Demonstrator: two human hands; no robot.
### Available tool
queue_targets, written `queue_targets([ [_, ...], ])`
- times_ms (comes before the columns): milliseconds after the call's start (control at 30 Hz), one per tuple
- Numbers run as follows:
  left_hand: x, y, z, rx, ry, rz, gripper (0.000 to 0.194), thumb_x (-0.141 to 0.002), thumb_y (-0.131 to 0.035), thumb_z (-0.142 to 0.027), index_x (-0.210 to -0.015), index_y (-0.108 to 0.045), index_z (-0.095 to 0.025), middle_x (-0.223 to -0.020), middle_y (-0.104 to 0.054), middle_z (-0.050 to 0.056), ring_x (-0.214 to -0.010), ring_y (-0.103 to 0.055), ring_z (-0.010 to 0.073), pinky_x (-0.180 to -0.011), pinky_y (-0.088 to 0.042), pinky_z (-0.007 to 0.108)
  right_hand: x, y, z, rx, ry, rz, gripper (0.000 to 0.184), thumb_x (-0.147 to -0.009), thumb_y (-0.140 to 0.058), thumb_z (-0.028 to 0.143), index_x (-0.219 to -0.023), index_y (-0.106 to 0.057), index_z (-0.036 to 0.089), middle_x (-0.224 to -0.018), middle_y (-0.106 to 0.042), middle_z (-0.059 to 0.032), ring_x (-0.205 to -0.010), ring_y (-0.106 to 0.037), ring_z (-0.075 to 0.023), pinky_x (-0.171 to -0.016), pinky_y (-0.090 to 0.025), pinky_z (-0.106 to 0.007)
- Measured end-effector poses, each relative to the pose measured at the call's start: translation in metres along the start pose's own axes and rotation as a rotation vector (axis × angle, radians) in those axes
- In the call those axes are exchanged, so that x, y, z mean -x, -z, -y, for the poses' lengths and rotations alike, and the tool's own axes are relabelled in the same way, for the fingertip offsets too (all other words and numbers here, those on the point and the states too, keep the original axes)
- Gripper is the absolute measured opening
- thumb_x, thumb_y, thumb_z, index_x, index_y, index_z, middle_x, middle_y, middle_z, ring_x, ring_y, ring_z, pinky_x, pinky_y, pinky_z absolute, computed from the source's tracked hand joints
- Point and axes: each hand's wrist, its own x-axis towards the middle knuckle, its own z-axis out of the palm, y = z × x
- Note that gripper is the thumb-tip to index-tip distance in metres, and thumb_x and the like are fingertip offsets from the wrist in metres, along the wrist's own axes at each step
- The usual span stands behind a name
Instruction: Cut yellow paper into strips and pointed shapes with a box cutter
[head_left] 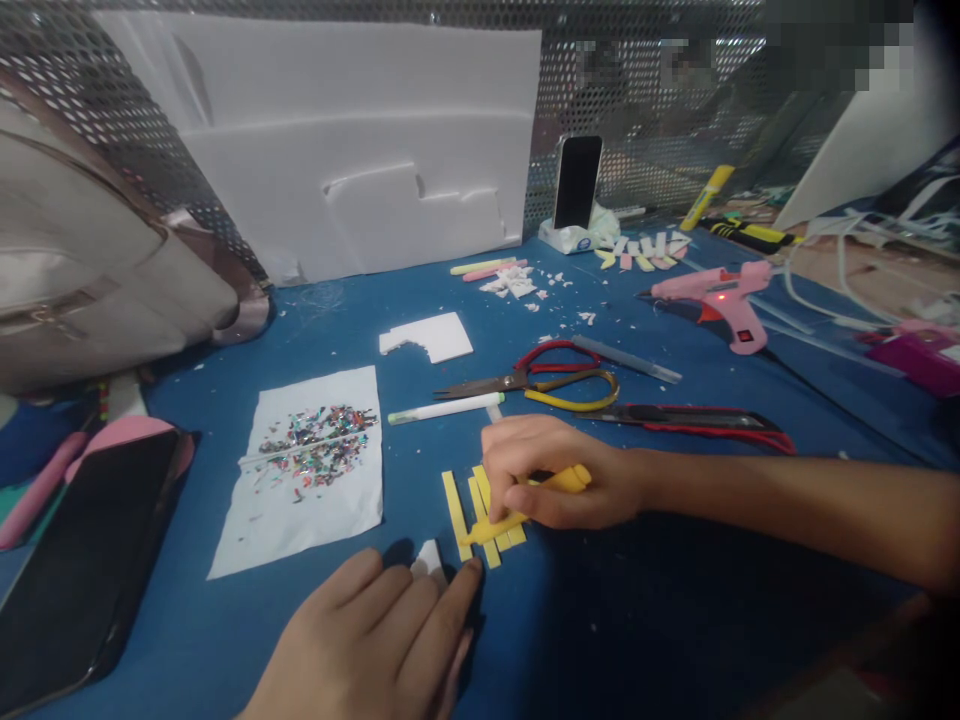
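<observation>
My right hand [559, 475] is closed around a yellow marker [499, 527], its tip pointing down and left onto several narrow yellow strips [452, 510] laid side by side on the blue table. My left hand [375, 640] reaches in from the bottom edge with bent fingers close together. Its index fingertip touches or nearly touches the near end of the strips. A small white piece [429, 562] sticks out beyond the left fingers; whether they grip it is hidden. Just beyond my right hand lie a white-barrelled pen [448, 408] and scissors [517, 382] with red and yellow handles.
Left of the strips is white paper [247, 520] bearing glitter bits. A phone [90, 560] and a bag [97, 260] fill the left side. On the right are a box cutter [697, 418] and a pink glue gun [720, 290] with its light on. A white foam offcut [446, 338] lies farther back.
</observation>
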Motion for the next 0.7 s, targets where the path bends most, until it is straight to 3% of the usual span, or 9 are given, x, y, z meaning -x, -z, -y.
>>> queue_targets([
  [133,-0.0013,0.0009,0.0000,-0.003,-0.008,-0.005,0.026,-0.094,-0.044,-0.014,-0.102,-0.068,-0.009,-0.067,-0.065,0.001,-0.052,-0.056,0.0109,-0.053,-0.039,0.029,0.0004,0.0001,0.0004,-0.017,-0.013,0.005,0.027,-0.098,-0.042,0.027,-0.082,-0.060,0.013,-0.076,-0.060,-0.0041,-0.076,-0.050,-0.0123,-0.073,-0.040,-0.028],
  [367,0.0004,-0.0006,-0.0007,-0.002,-0.002,-0.003,0.025,-0.094,-0.046,-0.015,-0.101,-0.069,-0.010,-0.067,-0.064,0.001,-0.052,-0.055,0.0110,-0.054,-0.037,0.030,-0.0037,-0.0011,0.0058,0.083,-0.027,-0.193,0.029,-0.096,-0.041,0.023,-0.076,-0.060,0.012,-0.070,-0.057,-0.0035,-0.070,-0.047,-0.0120,-0.068,-0.040,-0.027],
  [600,0.0015,-0.0003,0.0000,0.004,0.012,-0.006,0.026,-0.094,-0.045,-0.016,-0.102,-0.069,-0.011,-0.069,-0.065,0.000,-0.052,-0.055,0.0103,-0.056,-0.037,0.030,-0.0007,-0.0017,0.0026,0.011,0.039,-0.053,0.027,-0.096,-0.042,0.023,-0.077,-0.060,0.013,-0.071,-0.060,-0.0029,-0.069,-0.049,-0.0116,-0.071,-0.040,-0.027],
  [700,0.0005,0.0000,-0.0005,0.007,0.009,-0.001,0.026,-0.095,-0.044,-0.016,-0.102,-0.068,-0.010,-0.069,-0.065,0.001,-0.052,-0.054,0.0101,-0.056,-0.037,0.030,-0.0003,-0.0023,0.0031,0.041,0.028,-0.120,0.027,-0.096,-0.043,0.022,-0.077,-0.060,0.013,-0.071,-0.059,-0.0037,-0.071,-0.049,-0.0122,-0.071,-0.040,-0.027],
])
